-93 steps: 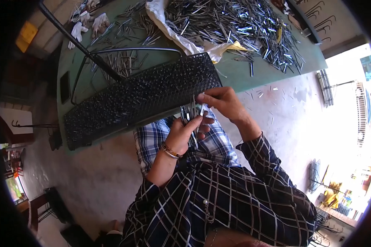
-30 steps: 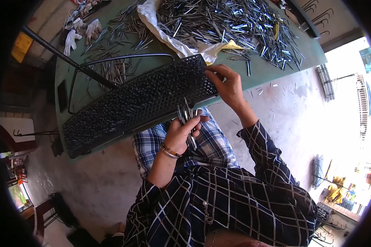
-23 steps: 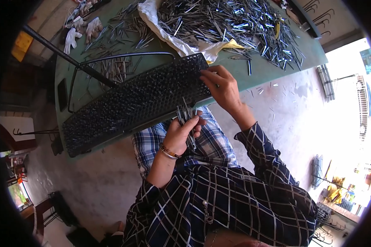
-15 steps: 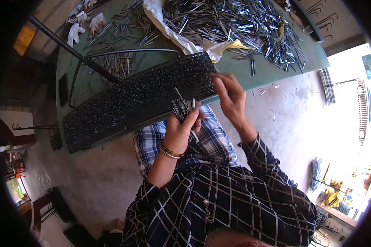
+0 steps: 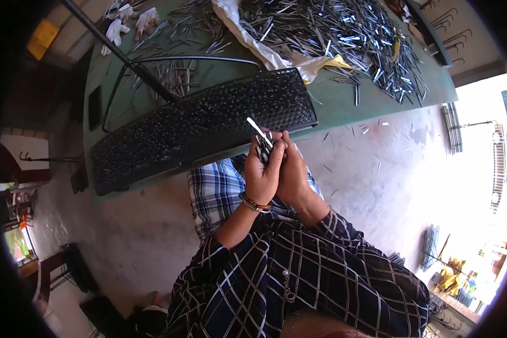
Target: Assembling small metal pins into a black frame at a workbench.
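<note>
My left hand [image 5: 263, 179] is closed round a bundle of thin metal strips [image 5: 264, 147]; one pale strip [image 5: 254, 125] juts out beyond the rest toward the panel. Pressed against it from the right is my right hand [image 5: 294, 172], its thumb and fingertips closed at the end of the bundle. The left hand partly covers the right fingers. Just beyond both hands, a long black perforated panel [image 5: 208, 121] lies along the table's near edge. Its right end shows bare holes, while shiny bits dot the rest.
A large heap of metal strips [image 5: 343, 39] lies on a white sheet [image 5: 252, 39] on the green table [image 5: 343, 115]. White gloves [image 5: 115, 32] rest at the far left. A black rod [image 5: 115, 48] slants over the panel. Loose strips litter the floor [image 5: 355, 158] at right.
My right hand has come from the panel's right end down to the left hand and closed at the bundle. The left hand has shifted slightly right in view; one strip now sticks out farther.
</note>
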Available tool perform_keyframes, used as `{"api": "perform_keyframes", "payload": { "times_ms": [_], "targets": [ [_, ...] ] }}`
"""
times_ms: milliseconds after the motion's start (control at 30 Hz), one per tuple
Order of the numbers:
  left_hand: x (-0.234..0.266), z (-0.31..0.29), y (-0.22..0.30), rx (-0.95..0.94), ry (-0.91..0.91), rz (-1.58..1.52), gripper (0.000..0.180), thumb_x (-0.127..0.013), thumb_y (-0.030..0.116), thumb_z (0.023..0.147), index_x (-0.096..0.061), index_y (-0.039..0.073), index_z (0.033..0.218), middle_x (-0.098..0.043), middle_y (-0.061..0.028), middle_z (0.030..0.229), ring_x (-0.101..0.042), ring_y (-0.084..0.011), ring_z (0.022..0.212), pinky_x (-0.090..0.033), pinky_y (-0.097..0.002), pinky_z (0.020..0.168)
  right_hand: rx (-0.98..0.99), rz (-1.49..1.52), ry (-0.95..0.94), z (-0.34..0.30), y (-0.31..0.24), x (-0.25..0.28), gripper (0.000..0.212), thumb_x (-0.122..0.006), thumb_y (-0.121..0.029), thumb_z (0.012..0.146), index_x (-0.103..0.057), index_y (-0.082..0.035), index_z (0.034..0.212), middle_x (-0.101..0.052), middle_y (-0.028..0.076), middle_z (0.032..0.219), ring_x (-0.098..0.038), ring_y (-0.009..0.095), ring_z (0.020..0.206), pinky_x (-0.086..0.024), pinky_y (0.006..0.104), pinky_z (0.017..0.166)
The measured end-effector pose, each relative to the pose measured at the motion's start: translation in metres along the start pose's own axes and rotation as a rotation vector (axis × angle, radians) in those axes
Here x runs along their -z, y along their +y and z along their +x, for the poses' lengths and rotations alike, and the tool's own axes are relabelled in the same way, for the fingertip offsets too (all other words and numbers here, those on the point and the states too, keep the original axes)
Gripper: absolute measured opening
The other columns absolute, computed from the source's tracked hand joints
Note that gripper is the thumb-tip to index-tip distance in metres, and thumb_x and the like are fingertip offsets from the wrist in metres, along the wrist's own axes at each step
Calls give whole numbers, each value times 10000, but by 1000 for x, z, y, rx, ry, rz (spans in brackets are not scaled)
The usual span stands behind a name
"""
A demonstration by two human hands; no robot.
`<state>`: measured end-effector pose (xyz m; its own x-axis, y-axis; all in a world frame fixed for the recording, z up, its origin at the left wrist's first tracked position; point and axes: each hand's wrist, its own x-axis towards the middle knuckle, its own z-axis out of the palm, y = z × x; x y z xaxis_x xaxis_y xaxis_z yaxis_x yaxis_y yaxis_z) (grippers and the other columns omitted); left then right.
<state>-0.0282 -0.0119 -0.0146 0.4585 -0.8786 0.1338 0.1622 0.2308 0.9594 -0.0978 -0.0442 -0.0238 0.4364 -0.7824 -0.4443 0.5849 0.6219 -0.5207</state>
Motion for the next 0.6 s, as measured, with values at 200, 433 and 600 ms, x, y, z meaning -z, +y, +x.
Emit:
{"api": "perform_keyframes", "payload": {
  "times_ms": [200, 433, 600],
  "targets": [
    [39, -7, 21, 471, -338, -268, 160, -536, 133, 921, -553, 26, 1039, -574, -7, 803, -522, -71, 666, -426, -210, 577, -19, -668, -281, 7, -54, -30, 486, -483, -403, 937, -572, 32, 1136, -620, 57, 870, -483, 69, 560, -415, 203, 456],
    [67, -21, 23, 635, -336, -477, 223, -546, 130, 915, -545, 19, 1108, -563, -12, 840, -475, -56, 667, -388, -198, 553, -31, -906, -387, 22, -54, -43, 298, -648, -141, 857, -604, 14, 1108, -658, 51, 911, -596, 91, 821, -483, 230, 740],
    [87, -28, 14, 696, -157, -494, 233, -590, 136, 880, -579, 0, 1068, -544, 11, 775, -466, -51, 652, -368, -195, 541, 424, -963, -347, 33, -16, -78, 244, -660, -70, 837, -624, 5, 1067, -660, 46, 929, -610, 86, 834, -490, 214, 742]
  ]
}}
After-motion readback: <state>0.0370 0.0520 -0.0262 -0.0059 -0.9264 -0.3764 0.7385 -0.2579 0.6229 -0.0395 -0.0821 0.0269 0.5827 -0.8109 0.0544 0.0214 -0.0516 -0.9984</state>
